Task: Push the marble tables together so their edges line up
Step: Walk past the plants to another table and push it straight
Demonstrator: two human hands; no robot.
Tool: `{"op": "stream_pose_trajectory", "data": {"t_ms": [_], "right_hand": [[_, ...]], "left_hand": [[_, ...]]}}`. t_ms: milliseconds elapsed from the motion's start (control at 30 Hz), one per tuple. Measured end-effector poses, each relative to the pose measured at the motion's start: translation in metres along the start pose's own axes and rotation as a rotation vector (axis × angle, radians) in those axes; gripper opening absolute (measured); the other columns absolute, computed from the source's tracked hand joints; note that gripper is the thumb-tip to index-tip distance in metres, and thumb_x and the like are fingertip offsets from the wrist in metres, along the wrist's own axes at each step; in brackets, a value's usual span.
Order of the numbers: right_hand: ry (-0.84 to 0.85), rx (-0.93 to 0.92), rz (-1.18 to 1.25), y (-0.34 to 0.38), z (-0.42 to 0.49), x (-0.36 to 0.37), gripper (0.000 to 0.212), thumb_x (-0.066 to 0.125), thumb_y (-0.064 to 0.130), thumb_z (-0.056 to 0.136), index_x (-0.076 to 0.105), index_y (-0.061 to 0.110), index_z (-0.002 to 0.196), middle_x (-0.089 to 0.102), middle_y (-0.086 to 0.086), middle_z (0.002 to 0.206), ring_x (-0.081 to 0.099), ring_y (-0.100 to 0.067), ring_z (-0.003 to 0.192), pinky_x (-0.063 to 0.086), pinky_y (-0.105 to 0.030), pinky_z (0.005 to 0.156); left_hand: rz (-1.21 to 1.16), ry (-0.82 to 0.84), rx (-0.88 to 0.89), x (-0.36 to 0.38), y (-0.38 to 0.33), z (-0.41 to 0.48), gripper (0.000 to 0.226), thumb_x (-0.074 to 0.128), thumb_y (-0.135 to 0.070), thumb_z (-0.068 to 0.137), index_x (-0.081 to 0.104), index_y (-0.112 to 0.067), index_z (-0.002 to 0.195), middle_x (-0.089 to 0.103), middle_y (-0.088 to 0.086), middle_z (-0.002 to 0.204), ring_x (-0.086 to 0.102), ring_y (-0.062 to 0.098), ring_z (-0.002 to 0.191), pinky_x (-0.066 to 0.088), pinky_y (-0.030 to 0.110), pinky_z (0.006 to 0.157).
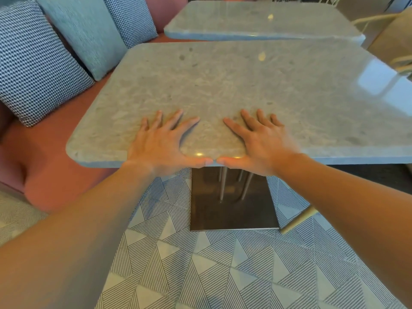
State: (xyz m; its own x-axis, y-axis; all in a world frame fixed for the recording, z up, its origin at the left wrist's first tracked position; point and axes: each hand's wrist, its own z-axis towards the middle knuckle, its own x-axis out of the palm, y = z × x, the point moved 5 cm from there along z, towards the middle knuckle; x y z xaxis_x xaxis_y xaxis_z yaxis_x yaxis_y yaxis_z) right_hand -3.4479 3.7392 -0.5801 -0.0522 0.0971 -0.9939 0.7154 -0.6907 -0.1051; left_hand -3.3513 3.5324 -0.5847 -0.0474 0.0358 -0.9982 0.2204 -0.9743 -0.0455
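The near marble table (pixel 234 81) fills the middle of the view, grey-green with rounded corners. My left hand (pixel 162 143) and my right hand (pixel 258 141) lie side by side on its near edge, fingers spread on the top and thumbs pressed along the rim, thumb tips almost touching. The far marble table (pixel 256 16) stands beyond it. A thin wedge of gap shows between the two tops at the left and closes toward the right. The far top's left corner sits further right than the near top's.
A red bench (pixel 55 175) with patterned cushions (pixel 38 63) runs along the left, close to the table's side. The near table's steel base plate (pixel 234 210) rests on striped floor tiles. A cream metal chair (pixel 401 63) stands at the right.
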Motion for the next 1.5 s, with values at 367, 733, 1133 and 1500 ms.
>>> {"op": "stream_pose_trajectory", "data": {"t_ms": [367,733,1133,1500], "right_hand": [[-0.003,0.027,-0.007,0.024,0.026,-0.004,0.129,-0.005,0.103,0.058,0.002,0.039,0.17,0.012,-0.011,0.18,0.013,-0.048,0.164,0.014,-0.064,0.129],[-0.009,0.079,-0.019,0.044,0.053,-0.004,0.137,-0.015,0.108,0.053,0.004,0.04,0.17,0.016,-0.011,0.18,0.017,-0.049,0.162,0.019,-0.066,0.128],[-0.05,0.12,-0.025,0.066,0.086,-0.005,0.138,-0.023,0.106,0.053,0.006,0.039,0.169,0.02,-0.014,0.178,0.021,-0.052,0.16,0.023,-0.069,0.125],[-0.034,0.167,-0.018,0.08,0.108,-0.007,0.142,-0.024,0.106,0.049,0.007,0.038,0.17,0.019,-0.016,0.178,0.021,-0.054,0.16,0.022,-0.07,0.125]], "left_hand": [[-0.016,-0.017,0.049,-0.002,0.036,0.021,0.137,0.007,-0.12,0.039,0.003,-0.062,0.163,0.007,-0.014,0.181,0.01,0.034,0.169,0.009,0.06,0.134],[-0.041,-0.031,0.102,-0.002,0.069,0.043,0.136,0.011,-0.121,0.04,0.008,-0.062,0.163,0.01,-0.015,0.181,0.012,0.034,0.168,0.009,0.06,0.133],[-0.041,-0.036,0.145,-0.003,0.104,0.069,0.135,0.01,-0.12,0.039,0.01,-0.064,0.162,0.012,-0.015,0.18,0.015,0.032,0.168,0.011,0.057,0.133],[-0.028,-0.008,0.181,-0.008,0.125,0.089,0.138,0.007,-0.12,0.037,0.01,-0.064,0.162,0.01,-0.016,0.18,0.013,0.03,0.169,0.009,0.055,0.135]]}}
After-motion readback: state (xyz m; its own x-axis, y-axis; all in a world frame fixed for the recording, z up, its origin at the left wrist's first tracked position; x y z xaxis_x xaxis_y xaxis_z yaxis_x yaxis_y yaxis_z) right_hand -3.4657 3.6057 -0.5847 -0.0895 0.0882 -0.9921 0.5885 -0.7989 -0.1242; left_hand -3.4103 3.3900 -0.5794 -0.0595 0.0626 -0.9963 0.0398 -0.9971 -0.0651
